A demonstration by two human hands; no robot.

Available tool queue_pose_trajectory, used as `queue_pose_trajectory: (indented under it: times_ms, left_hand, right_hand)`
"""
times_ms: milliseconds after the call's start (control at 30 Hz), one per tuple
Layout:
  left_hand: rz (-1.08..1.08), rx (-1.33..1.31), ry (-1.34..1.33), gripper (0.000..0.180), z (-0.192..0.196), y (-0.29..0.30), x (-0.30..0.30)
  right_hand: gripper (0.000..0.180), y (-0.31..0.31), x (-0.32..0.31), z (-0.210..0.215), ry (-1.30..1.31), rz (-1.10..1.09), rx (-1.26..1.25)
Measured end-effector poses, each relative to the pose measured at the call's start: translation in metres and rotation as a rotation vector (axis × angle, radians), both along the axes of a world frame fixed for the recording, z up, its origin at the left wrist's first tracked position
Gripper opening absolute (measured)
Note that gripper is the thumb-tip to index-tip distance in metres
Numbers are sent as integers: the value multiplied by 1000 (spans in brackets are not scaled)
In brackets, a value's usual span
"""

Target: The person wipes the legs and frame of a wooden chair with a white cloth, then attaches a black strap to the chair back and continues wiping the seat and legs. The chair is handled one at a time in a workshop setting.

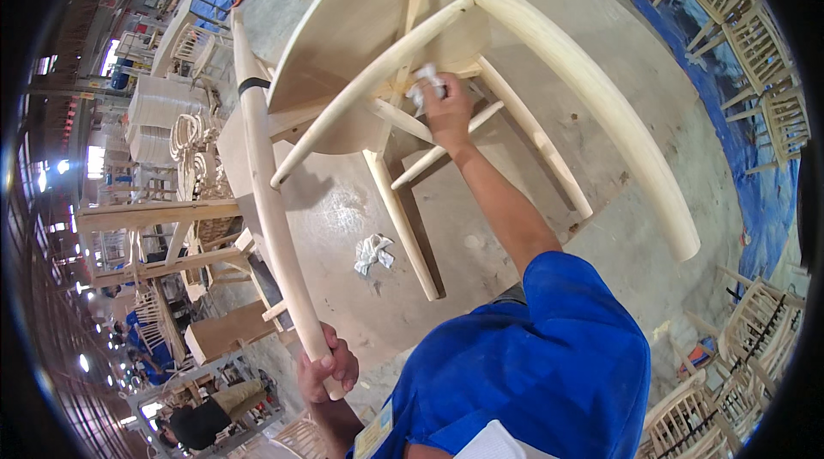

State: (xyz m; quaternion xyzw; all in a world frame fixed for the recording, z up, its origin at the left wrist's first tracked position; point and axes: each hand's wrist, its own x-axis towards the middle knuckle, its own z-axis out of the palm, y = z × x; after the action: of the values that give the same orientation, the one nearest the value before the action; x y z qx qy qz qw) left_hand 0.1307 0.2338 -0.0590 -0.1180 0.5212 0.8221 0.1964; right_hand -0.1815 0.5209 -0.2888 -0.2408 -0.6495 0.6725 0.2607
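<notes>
An unpainted wooden chair [562, 51] is turned over in front of me, its round-edged seat [343, 38] and pale legs showing. My left hand [329, 364] is wrapped round the lower end of a long chair leg [279, 244], which has a black band farther up. Reaching in among the stretchers, my right hand [450, 111] pinches a crumpled white cloth [424, 84] against the joint under the seat. Part of that joint is hidden behind the hand and cloth. Another crumpled white cloth [373, 255] lies on the brown board below.
Wooden beams [154, 215] and stacked chair parts [184, 145] stand at the left. Several finished-shape chairs [721, 4] rest on blue sheeting [755, 218] at the right, and more chairs [712, 399] are at lower right. A co-worker [202, 425] is at lower left.
</notes>
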Motion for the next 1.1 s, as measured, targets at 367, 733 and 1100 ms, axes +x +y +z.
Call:
queue_pose_trajectory:
  times_ms: [367, 733, 1100]
  left_hand:
    - [-1, 97, 22, 36, -12, -3, -2]
    - [-32, 86, 84, 41, -13, 0, -5]
    - [-7, 59, 73, 42, -3, 6, -5]
  right_hand:
    - [36, 32, 12, 28, -211, 670, 114]
    - [37, 12, 13, 51, -56, 434, 57]
    - [30, 7, -3, 54, 225, 265, 132]
